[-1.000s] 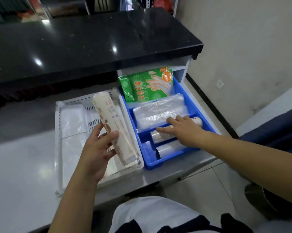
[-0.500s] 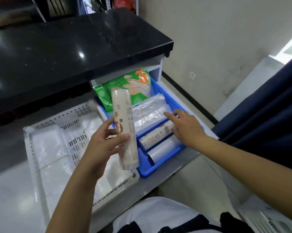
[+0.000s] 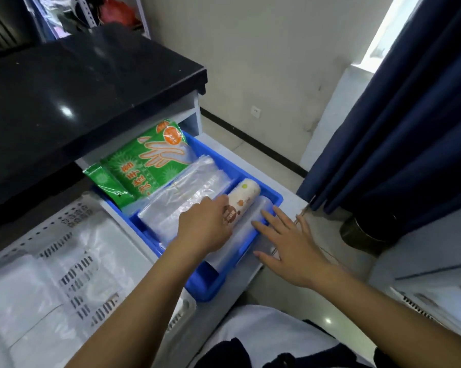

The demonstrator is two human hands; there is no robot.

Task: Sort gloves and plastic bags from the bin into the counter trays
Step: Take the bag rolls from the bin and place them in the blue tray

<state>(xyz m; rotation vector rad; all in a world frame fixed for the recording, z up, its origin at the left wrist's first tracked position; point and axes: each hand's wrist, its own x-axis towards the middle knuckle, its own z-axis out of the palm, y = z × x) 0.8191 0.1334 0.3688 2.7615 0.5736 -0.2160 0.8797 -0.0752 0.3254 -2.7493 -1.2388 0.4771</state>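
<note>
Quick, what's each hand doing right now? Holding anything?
Left hand: grips the printed roll inside the blue tray.
Right hand: open, fingers spread over the tray's edge, holding nothing.

blue tray (image 3: 273,198) showing solid blue | glove packet (image 3: 147,166) beside it displaying green with orange badge | roll (image 3: 241,201) inside wearing cream with brown-orange dots | basket (image 3: 72,221) gleaming white

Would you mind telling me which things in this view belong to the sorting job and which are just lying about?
Part of the job:
- blue tray
- white tray
- printed roll, held by the left hand
- green glove packs
- clear plastic bags
- right hand, open at the blue tray's edge

Just lying about:
- black countertop
- navy curtain
- dark bin on the floor
</note>
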